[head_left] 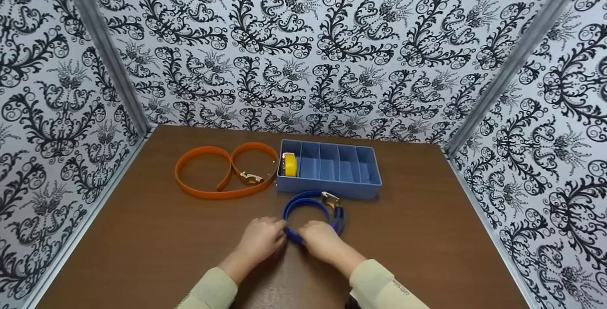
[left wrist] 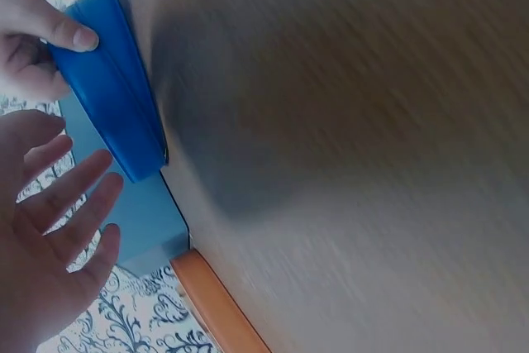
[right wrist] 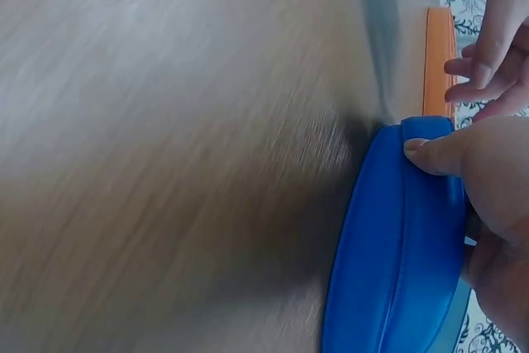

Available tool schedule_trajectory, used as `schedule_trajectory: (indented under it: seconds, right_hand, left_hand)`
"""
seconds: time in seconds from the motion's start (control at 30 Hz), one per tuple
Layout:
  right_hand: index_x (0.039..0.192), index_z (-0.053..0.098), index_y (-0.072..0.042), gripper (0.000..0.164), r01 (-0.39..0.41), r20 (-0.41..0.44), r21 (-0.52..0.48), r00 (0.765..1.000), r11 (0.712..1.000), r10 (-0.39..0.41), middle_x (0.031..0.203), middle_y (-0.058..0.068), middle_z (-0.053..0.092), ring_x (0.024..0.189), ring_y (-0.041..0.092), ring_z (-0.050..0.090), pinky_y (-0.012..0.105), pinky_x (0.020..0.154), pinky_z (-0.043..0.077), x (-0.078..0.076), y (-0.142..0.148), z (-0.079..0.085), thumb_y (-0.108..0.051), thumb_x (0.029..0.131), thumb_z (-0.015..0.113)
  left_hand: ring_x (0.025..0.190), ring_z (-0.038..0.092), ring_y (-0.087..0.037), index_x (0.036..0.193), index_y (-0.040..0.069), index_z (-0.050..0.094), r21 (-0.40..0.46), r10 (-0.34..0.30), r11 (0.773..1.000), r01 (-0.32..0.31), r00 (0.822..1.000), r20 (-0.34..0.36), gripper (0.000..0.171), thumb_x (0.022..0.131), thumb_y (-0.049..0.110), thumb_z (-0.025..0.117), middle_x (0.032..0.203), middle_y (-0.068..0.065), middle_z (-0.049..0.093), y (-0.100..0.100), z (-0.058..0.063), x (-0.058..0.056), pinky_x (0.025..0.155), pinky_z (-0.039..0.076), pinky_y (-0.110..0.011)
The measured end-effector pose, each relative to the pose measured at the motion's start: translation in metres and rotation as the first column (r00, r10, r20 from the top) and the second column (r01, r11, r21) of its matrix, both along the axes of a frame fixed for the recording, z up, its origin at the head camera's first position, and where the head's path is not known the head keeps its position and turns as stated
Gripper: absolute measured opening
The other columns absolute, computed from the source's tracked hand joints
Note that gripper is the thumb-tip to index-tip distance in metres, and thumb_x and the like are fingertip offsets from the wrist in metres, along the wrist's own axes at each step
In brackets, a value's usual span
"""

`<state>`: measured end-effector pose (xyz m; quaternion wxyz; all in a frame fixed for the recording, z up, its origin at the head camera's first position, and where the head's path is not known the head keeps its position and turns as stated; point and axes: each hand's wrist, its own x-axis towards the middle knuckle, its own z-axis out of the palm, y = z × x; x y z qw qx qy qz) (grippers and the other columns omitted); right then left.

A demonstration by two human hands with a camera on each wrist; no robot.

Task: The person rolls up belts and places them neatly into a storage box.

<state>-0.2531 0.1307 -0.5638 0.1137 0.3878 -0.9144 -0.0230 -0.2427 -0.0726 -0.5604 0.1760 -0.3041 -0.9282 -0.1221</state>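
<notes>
A blue belt (head_left: 295,237), coiled into a loose ring, stands on its edge in front of the organizer, its metal buckle (head_left: 330,199) at the far right of the coil. My right hand (head_left: 320,240) pinches the near side of the coil; in the right wrist view the thumb presses the outer face of the belt (right wrist: 372,245) and the other fingers are partly hidden behind it. Just left of the coil is my left hand (head_left: 260,237). The left wrist view shows that hand (left wrist: 50,229) with fingers spread and nothing held.
Behind the coil stands a blue-grey organizer (head_left: 327,187) with several compartments; a rolled yellow belt (head_left: 290,165) sits in its leftmost one. An orange belt (head_left: 204,193) lies in loose loops to the left. Patterned walls (head_left: 294,62) enclose the brown table (head_left: 408,242).
</notes>
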Motion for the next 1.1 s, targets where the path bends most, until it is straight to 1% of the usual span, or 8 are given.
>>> schedule_trajectory:
  seconds: [0.13, 0.23, 0.4, 0.6, 0.77, 0.83, 0.97, 1.1]
  right_hand:
    - [0.08, 0.064, -0.013, 0.011, -0.005, 0.006, -0.006, 1.0, 1.0, 0.005, 0.076, -0.001, 0.066, 0.073, 0.021, 0.061, 0.033, 0.07, 0.049, 0.0, -0.002, 0.003, -0.016, 0.081, 0.074]
    - [0.085, 0.068, -0.014, 0.01, -0.015, 0.025, -0.022, 1.0, 1.0, 0.015, 0.082, -0.002, 0.068, 0.077, 0.019, 0.061, 0.033, 0.07, 0.048, 0.0, 0.003, 0.004, -0.021, 0.083, 0.075]
    - [0.09, 0.073, -0.016, 0.016, -0.022, 0.04, -0.067, 0.999, 0.997, 0.025, 0.088, -0.004, 0.068, 0.084, 0.018, 0.057, 0.036, 0.075, 0.044, 0.0, 0.019, 0.002, -0.03, 0.083, 0.075]
    - [0.097, 0.074, -0.016, 0.027, 0.054, 0.034, -0.141, 0.998, 0.988, -0.05, 0.095, -0.002, 0.066, 0.097, 0.02, 0.055, 0.042, 0.09, 0.041, 0.0, 0.045, 0.006, -0.039, 0.081, 0.075]
    - [0.094, 0.074, -0.016, 0.021, 0.067, 0.043, -0.17, 0.997, 0.983, -0.061, 0.093, -0.002, 0.067, 0.095, 0.02, 0.056, 0.039, 0.082, 0.044, 0.004, 0.06, 0.006, -0.034, 0.085, 0.074]
    - [0.093, 0.074, -0.015, 0.017, 0.053, 0.047, -0.18, 0.998, 0.982, -0.045, 0.092, -0.002, 0.066, 0.092, 0.02, 0.057, 0.038, 0.077, 0.046, 0.003, 0.064, 0.006, -0.031, 0.085, 0.075]
    - [0.089, 0.072, -0.013, 0.013, 0.008, 0.067, -0.193, 0.998, 0.981, 0.005, 0.087, 0.0, 0.061, 0.085, 0.02, 0.055, 0.034, 0.072, 0.049, 0.001, 0.07, 0.006, -0.024, 0.085, 0.076]
    - [0.085, 0.071, -0.011, 0.011, -0.036, 0.047, -0.215, 0.998, 0.976, 0.048, 0.085, 0.0, 0.055, 0.083, 0.018, 0.052, 0.032, 0.07, 0.049, 0.0, 0.079, 0.008, -0.018, 0.082, 0.078]
  left_hand:
    - [0.08, 0.064, -0.025, 0.099, 0.011, 0.071, -0.004, 0.028, 1.0, -0.028, 0.998, 0.058, 0.018, 0.082, 0.018, 0.073, 0.09, -0.005, 0.066, -0.005, -0.001, -0.002, 0.068, 0.051, -0.045]
    - [0.08, 0.063, -0.026, 0.102, 0.011, 0.072, -0.006, 0.035, 0.999, -0.035, 0.996, 0.083, 0.019, 0.084, 0.018, 0.072, 0.09, -0.006, 0.065, -0.007, -0.004, -0.002, 0.068, 0.051, -0.045]
    - [0.077, 0.063, -0.027, 0.101, 0.012, 0.072, 0.001, 0.037, 0.999, -0.037, 0.996, 0.081, 0.017, 0.085, 0.018, 0.071, 0.089, -0.005, 0.065, -0.008, -0.009, -0.002, 0.067, 0.051, -0.046]
    - [0.074, 0.061, -0.026, 0.096, 0.012, 0.07, 0.015, 0.043, 0.999, -0.044, 0.996, 0.083, 0.012, 0.085, 0.016, 0.069, 0.083, -0.003, 0.062, -0.006, -0.006, -0.005, 0.063, 0.049, -0.044]
    - [0.071, 0.06, -0.024, 0.092, 0.012, 0.068, 0.024, 0.033, 0.999, -0.035, 0.997, 0.077, 0.007, 0.085, 0.014, 0.068, 0.081, -0.002, 0.059, -0.003, -0.009, -0.003, 0.06, 0.047, -0.042]
    - [0.079, 0.061, -0.026, 0.096, 0.012, 0.069, 0.01, 0.026, 1.0, -0.027, 0.996, 0.087, 0.011, 0.086, 0.015, 0.068, 0.09, -0.004, 0.061, -0.001, -0.01, -0.003, 0.065, 0.05, -0.044]
    - [0.1, 0.058, -0.028, 0.106, 0.012, 0.069, -0.045, -0.02, 0.999, 0.025, 0.995, 0.102, 0.02, 0.087, 0.018, 0.069, 0.113, -0.008, 0.063, 0.004, -0.01, -0.002, 0.078, 0.051, -0.047]
    - [0.114, 0.054, -0.028, 0.106, 0.012, 0.067, -0.084, -0.086, 0.992, 0.096, 0.99, 0.114, 0.021, 0.087, 0.02, 0.07, 0.116, -0.005, 0.065, 0.01, -0.009, 0.0, 0.083, 0.05, -0.052]
